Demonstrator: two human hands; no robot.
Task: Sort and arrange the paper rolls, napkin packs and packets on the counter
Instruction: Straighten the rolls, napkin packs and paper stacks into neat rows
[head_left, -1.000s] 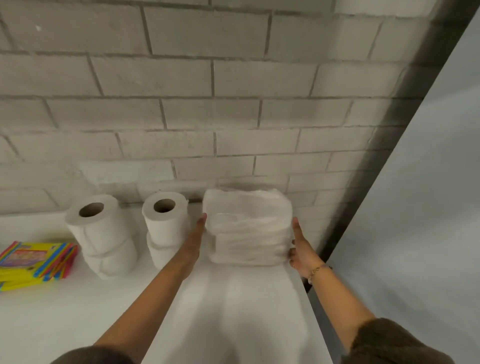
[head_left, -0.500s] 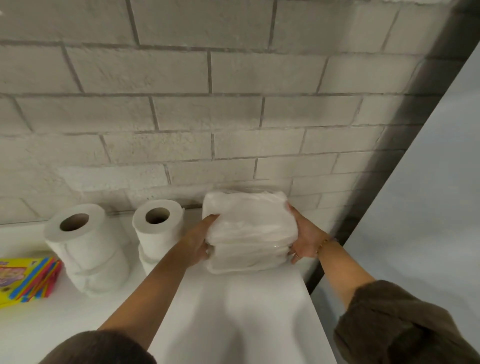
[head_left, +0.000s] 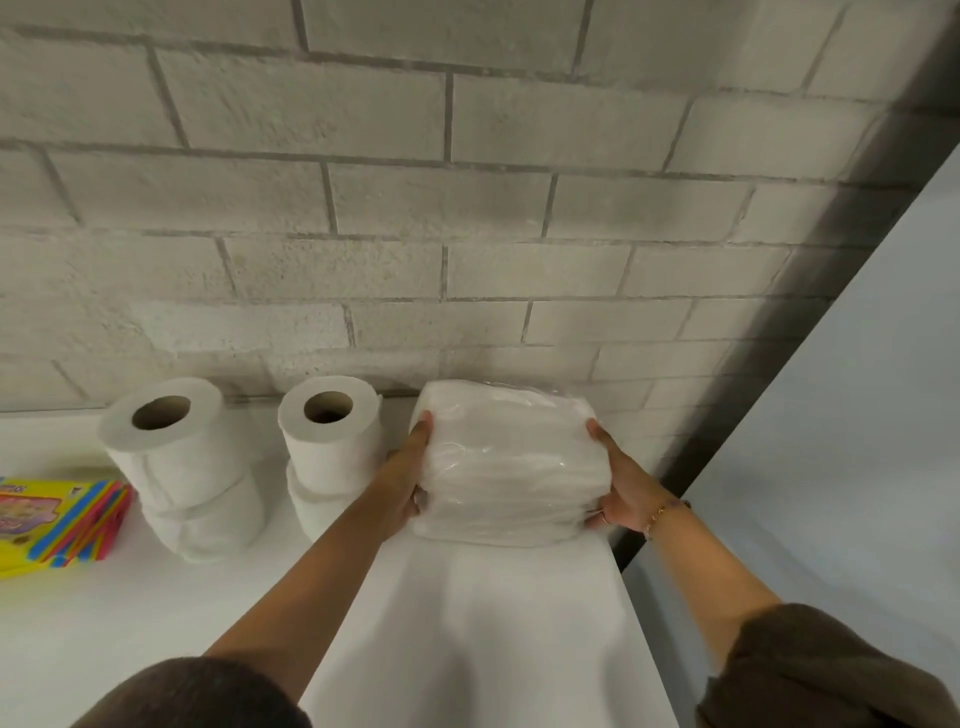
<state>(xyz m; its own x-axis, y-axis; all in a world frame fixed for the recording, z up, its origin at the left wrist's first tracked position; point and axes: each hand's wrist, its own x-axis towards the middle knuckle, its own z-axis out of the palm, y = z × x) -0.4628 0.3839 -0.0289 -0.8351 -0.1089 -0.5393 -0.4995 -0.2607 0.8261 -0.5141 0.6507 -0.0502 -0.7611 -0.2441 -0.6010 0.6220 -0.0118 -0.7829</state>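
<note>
A stack of white napkin packs in clear plastic (head_left: 511, 467) stands at the back right of the white counter (head_left: 467, 634), against the brick wall. My left hand (head_left: 408, 470) grips its left side, thumb on the upper edge. My right hand (head_left: 621, 486) grips its right side, with fingers curled under the lower corner. Left of the stack stand two piles of white paper rolls, one (head_left: 330, 441) close to my left wrist and one (head_left: 179, 462) farther left, each two rolls high. Colourful packets (head_left: 60, 514) lie flat at the left edge.
The grey brick wall (head_left: 467, 234) runs behind everything. A dark gap (head_left: 691, 467) and a pale panel (head_left: 857, 441) bound the counter just right of the napkin stack. The counter's right edge runs close past my right forearm.
My hands went from lying flat against the stack's sides to gripping it with thumbs over the top. The stack now sits slightly tilted, still against the wall.
</note>
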